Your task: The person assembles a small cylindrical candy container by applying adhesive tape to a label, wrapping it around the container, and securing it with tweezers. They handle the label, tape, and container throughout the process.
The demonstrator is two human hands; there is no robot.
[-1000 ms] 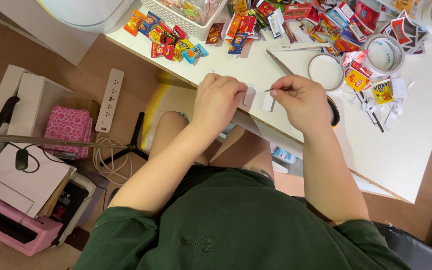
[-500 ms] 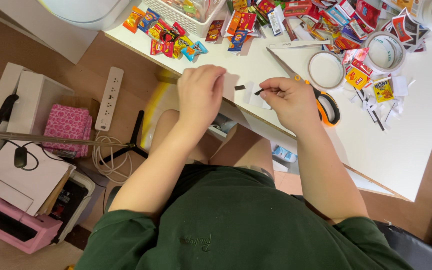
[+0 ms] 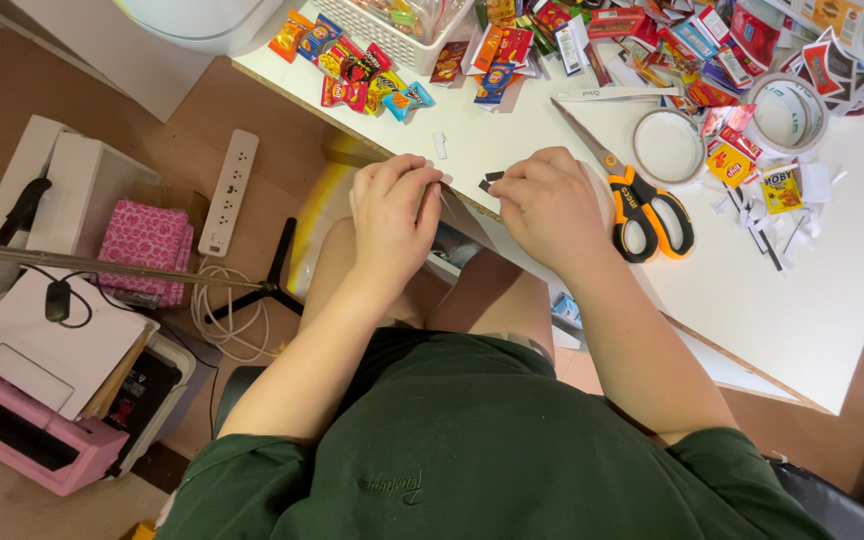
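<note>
Table (image 3: 802, 330): white, its near edge running under both hands. Beyond the hands lies a large spread of small printed packets (image 3: 372, 75), many already cut out and laid in a loose row beyond the left hand, more heaped beyond the right hand. Judgement: the cutting work is well advanced, as a good number of pieces lie finished; paper scraps (image 3: 782, 225) to the right of the right hand suggest trimming is done for several. How many remain cannot be told.

Scissors (image 3: 642, 205): orange and black handles, lying closed on the table just right of the right hand, not held. Two tape rolls (image 3: 667, 145) sit beyond them, well clear of the hand.

Left hand (image 3: 392, 215): palm down at the table edge, fingers curled narrow, tips pinched together on something thin; what it holds cannot be made out.

Right hand (image 3: 552, 210): also palm down, knuckles up, fingers closed in a fine pinch on a small dark strip (image 3: 492, 180) that shows just left of its fingertips, between the two hands. The hands are near each other but apart.

White scrap (image 3: 440, 145): lies loose just beyond the left hand.
</note>
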